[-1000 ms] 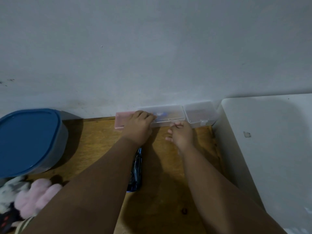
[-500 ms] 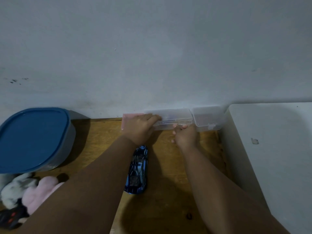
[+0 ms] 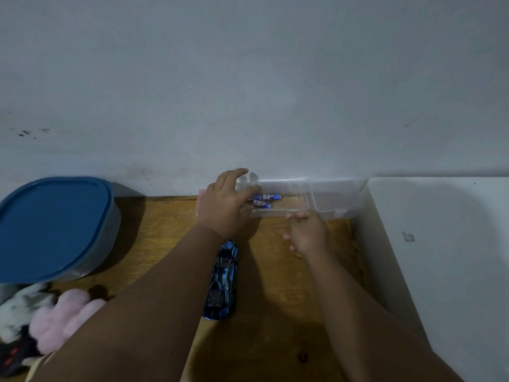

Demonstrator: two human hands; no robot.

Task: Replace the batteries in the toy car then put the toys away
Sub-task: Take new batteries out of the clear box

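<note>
A long clear plastic case (image 3: pixel 278 213) lies against the wall on the wooden table, its lid raised toward the wall. Inside lie blue batteries (image 3: pixel 265 200). My left hand (image 3: pixel 225 205) rests over the case's left end, fingers on the lifted lid and reaching to the batteries. My right hand (image 3: pixel 307 230) pinches the case's front edge. A shiny blue toy car (image 3: pixel 221 282) lies lengthwise on the table between my forearms, partly hidden by my left arm.
A second clear box (image 3: pixel 334 199) sits to the right of the case. A blue-lidded tub (image 3: pixel 52 230) stands at left. Soft toys (image 3: pixel 63 318) and a dark remote (image 3: pixel 12 357) lie bottom left. A white surface (image 3: pixel 440 257) borders the table at right.
The case's lid has swung up toward the wall, exposing the batteries. My left hand has lifted with the lid; my right hand stays at the front edge.
</note>
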